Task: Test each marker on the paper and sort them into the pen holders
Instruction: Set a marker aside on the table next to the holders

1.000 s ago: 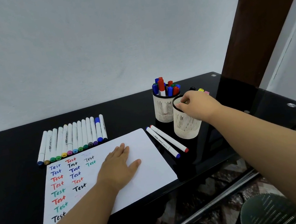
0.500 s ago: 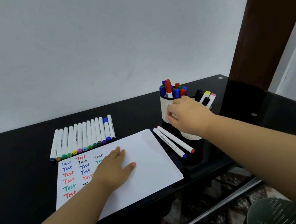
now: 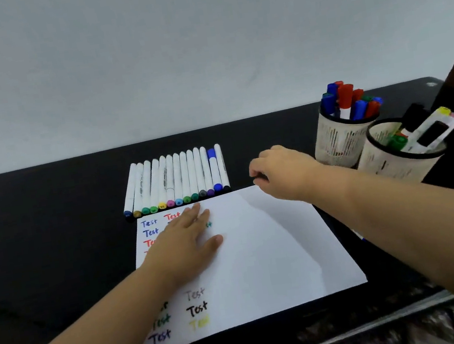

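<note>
Two hands over the test paper, markers in a row behind it

The left hand (image 3: 185, 244) lies flat and open on the paper (image 3: 261, 255), fingers spread, gripping nothing, covering part of the coloured "Test" words; the right hand (image 3: 282, 174) hovers at the paper's far corner, fingers curled loosely, and whether it pinches anything I cannot tell; the row of markers (image 3: 177, 179) lies side by side on the black table (image 3: 39, 244), just behind the paper, caps toward it; to the right stand two holders touching each other, the far holder (image 3: 339, 140) full of markers, the near holder (image 3: 389, 159) holding a few.
</note>
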A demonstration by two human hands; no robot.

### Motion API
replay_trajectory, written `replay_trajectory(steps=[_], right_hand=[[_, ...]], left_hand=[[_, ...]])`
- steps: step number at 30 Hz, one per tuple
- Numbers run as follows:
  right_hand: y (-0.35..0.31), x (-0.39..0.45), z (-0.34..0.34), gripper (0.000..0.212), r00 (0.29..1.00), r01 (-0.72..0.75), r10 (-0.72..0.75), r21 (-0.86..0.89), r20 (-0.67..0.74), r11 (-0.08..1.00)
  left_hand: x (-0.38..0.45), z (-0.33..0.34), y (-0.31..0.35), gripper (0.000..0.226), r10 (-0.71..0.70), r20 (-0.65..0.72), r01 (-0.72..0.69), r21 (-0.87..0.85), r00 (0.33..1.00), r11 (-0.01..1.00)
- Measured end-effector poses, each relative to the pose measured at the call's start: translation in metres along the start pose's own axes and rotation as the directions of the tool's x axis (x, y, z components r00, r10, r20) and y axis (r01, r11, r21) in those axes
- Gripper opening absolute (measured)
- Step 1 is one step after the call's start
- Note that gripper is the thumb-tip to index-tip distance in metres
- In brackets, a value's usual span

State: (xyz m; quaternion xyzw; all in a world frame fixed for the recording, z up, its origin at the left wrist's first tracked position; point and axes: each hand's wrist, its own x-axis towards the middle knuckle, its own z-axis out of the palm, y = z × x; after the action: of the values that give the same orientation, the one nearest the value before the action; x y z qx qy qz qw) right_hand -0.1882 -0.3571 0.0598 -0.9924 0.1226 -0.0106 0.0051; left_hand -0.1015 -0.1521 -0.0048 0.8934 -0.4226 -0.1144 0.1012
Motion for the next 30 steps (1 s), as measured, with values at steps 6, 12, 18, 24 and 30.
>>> replay_trajectory(steps=[6, 12, 18, 24, 30], right_hand=[[-0.007, 0.044, 0.02, 0.055, 0.991, 0.11, -0.101, -0.108, 0.085, 0.988], [-0.008, 0.062, 0.03, 0.05, 0.979, 0.173, -0.16, -0.104, 0.13, 0.979], [-0.004, 0.07, 0.032, 0.052, 0.971, 0.23, -0.203, -0.266, 0.124, 0.936], [0.003, 0.069, 0.038, 0.052, 0.97, 0.241, -0.216, -0.382, 0.107, 0.892], [0.003, 0.064, 0.036, 0.054, 0.969, 0.241, -0.192, -0.418, 0.155, 0.876]], left_hand=[[0.001, 0.001, -0.003, 0.065, 0.051, -0.057, -0.052, -0.012, 0.997, 0.999], [0.003, 0.005, -0.008, 0.066, 0.059, -0.069, -0.063, -0.044, 0.996, 0.997], [0.004, 0.007, -0.01, 0.066, 0.067, -0.087, -0.072, -0.062, 0.994, 0.995], [0.004, 0.008, -0.011, 0.066, 0.075, -0.08, -0.079, -0.056, 0.994, 0.995], [0.005, 0.008, -0.012, 0.066, 0.073, -0.065, -0.076, -0.034, 0.995, 0.997]])
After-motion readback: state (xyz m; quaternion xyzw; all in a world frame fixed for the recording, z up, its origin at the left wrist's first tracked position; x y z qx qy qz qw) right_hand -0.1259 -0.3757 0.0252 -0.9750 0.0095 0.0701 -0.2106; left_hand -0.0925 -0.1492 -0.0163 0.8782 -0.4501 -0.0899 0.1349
